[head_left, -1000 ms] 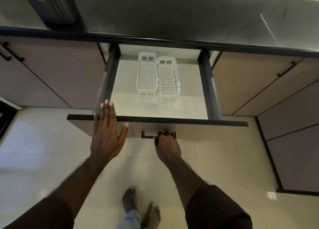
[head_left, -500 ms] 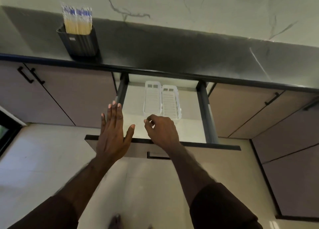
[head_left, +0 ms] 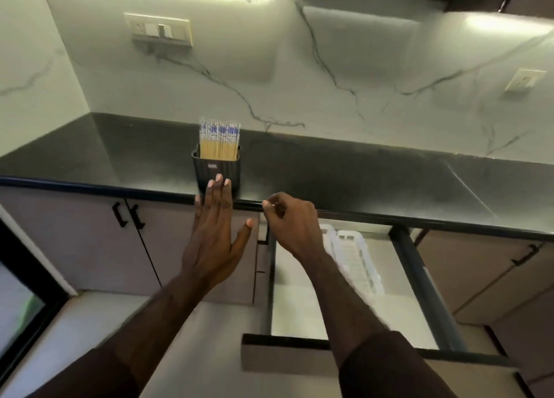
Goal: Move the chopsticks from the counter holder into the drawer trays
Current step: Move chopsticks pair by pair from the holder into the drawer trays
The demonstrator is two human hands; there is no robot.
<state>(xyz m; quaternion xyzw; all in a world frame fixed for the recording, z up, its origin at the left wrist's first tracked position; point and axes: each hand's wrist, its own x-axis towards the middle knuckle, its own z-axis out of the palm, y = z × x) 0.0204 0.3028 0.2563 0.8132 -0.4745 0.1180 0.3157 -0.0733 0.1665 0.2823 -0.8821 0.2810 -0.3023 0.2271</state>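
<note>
Chopsticks (head_left: 219, 139) all standing upright in the dark ribbed holder (head_left: 216, 169), packed tight, pale wood shafts with blue-and-white patterned tops sticking out above the rim. Holder sits on the black counter (head_left: 344, 175), near its front edge, left of the open drawer (head_left: 344, 301). Left hand (head_left: 214, 235) is flat, fingers straight and together, thumb splayed out to the right, holding nothing; fingertips overlap the lower front of the holder in view, can't tell if they actually touch it. Right hand (head_left: 295, 223) is loosely curled, fingers bent inward with thumb and index close together, nothing visible in the grip; it hangs at the counter's front edge, just right of the left hand and above the drawer's back-left corner. Drawer is pulled well out below the counter, white interior, dark side rails, dark top edge on the front panel. Two white slotted trays (head_left: 356, 262) lie side by side lengthwise in the drawer toward its back, partly hidden behind the right forearm; what shows of them holds no chopsticks. Both sleeves are dark brown. Marble-look backsplash (head_left: 299, 82) behind the counter with a switch plate (head_left: 160, 30) upper left and a socket (head_left: 524, 79) at right.
</note>
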